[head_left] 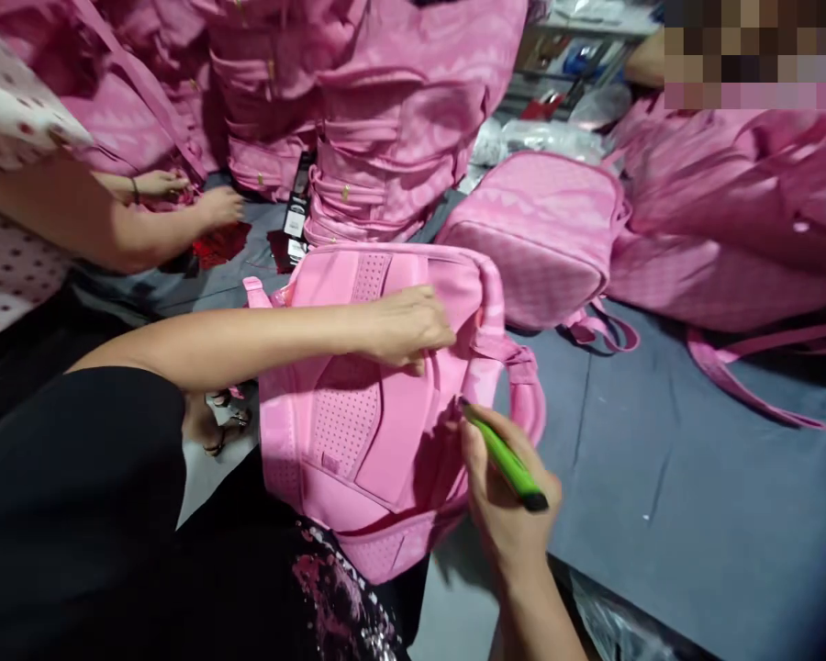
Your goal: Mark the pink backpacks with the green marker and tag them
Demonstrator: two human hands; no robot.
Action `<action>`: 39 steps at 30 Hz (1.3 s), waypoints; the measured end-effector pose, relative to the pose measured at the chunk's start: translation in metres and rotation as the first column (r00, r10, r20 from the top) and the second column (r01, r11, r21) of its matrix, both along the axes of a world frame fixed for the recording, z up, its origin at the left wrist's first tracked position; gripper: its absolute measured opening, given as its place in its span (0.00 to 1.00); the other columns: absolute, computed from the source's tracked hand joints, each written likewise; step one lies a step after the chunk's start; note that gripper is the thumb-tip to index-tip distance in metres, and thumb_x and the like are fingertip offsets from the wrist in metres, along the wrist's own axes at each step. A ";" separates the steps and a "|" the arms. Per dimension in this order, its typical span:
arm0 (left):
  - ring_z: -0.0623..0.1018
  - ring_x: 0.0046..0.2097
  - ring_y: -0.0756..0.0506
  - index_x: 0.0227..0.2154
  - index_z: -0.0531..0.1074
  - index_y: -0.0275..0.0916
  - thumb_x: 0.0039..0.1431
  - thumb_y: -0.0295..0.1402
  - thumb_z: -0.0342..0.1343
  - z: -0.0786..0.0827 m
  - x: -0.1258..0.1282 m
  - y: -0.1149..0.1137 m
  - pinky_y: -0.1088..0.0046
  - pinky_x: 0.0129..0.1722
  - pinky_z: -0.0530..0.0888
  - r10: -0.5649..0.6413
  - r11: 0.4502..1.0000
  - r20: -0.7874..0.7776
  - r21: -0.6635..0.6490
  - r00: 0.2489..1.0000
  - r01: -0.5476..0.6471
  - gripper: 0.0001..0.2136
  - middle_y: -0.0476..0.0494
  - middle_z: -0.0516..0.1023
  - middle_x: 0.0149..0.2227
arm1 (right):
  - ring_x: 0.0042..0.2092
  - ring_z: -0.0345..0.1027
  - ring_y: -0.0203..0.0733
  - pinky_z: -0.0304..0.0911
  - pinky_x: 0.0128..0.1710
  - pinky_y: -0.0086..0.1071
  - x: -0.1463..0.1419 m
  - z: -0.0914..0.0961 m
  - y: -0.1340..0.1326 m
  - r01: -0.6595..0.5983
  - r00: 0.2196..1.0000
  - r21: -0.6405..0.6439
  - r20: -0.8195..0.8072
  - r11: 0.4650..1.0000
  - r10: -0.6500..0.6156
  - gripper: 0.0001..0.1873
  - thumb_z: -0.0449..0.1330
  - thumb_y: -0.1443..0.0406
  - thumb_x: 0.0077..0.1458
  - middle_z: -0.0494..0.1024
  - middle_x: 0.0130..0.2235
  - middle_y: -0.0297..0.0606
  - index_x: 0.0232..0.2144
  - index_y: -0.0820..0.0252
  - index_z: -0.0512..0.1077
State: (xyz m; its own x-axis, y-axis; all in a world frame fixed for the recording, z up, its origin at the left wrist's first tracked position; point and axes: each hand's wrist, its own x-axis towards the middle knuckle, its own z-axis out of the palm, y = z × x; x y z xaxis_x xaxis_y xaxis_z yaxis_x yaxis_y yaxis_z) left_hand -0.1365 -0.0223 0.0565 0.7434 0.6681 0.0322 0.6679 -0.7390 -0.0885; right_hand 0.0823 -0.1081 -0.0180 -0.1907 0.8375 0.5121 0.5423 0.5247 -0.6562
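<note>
A pink backpack (399,441) lies tilted before me, partly on the table edge and over my lap, with its padded, perforated back panel facing up. Across that panel reaches my left hand (413,326), its fingers curled closed on the backpack's strap area; the fingertips are partly hidden. My right hand (513,487) is closed around a green pen (509,459) with a black end. The pen's dark tip is close to the backpack's right edge, and I cannot tell whether it touches. A pink shoulder strap (523,395) loops out at that side.
Beyond my backpack stand stacked pink backpacks (385,119), another pink backpack (533,234) and a pink pile (736,211) on the grey table (695,468). At left, a co-worker's hands (213,207) handle pink straps. Black tags (295,216) hang nearby.
</note>
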 end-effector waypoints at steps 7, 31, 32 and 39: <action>0.78 0.41 0.41 0.43 0.74 0.38 0.63 0.39 0.54 0.081 0.037 -0.118 0.62 0.38 0.66 0.153 0.985 0.191 0.054 0.970 -0.166 0.11 0.42 0.81 0.36 | 0.51 0.75 0.52 0.71 0.52 0.45 0.027 0.085 -0.044 -0.130 0.988 0.438 0.132 0.890 0.080 0.33 0.64 0.71 0.57 0.79 0.50 0.36 0.62 0.40 0.66; 0.60 0.65 0.30 0.70 0.42 0.38 0.53 0.46 0.64 -0.041 0.020 -0.037 0.51 0.61 0.57 0.153 0.985 0.028 0.076 0.988 -0.155 0.49 0.29 0.56 0.67 | 0.48 0.76 0.52 0.74 0.46 0.47 0.016 -0.030 -0.037 -0.287 0.957 0.045 0.062 0.957 0.284 0.21 0.55 0.59 0.63 0.79 0.47 0.47 0.56 0.58 0.67; 0.55 0.68 0.29 0.70 0.40 0.39 0.52 0.47 0.65 -0.042 0.020 -0.039 0.48 0.63 0.54 0.132 0.988 0.033 0.082 0.991 -0.134 0.51 0.29 0.51 0.70 | 0.46 0.77 0.50 0.75 0.44 0.44 0.016 -0.032 -0.032 -0.248 0.969 -0.014 0.002 0.969 0.248 0.22 0.55 0.59 0.63 0.79 0.47 0.47 0.57 0.57 0.65; 0.57 0.68 0.27 0.71 0.40 0.43 0.50 0.38 0.67 -0.059 0.030 -0.030 0.42 0.64 0.53 0.197 0.980 0.102 -0.024 0.975 -0.195 0.51 0.30 0.50 0.70 | 0.38 0.78 0.44 0.71 0.39 0.39 0.017 -0.013 0.001 -0.297 0.934 -0.101 0.175 0.949 0.311 0.13 0.60 0.65 0.60 0.82 0.41 0.41 0.48 0.57 0.70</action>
State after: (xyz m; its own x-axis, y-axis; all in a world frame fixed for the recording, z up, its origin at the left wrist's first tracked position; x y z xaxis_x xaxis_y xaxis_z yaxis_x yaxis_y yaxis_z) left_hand -0.1061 -0.0519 -0.0023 0.5911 0.8014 0.0914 0.8049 -0.5935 -0.0020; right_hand 0.0994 -0.1066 -0.0310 -0.5284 0.7574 0.3837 0.4802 0.6393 -0.6007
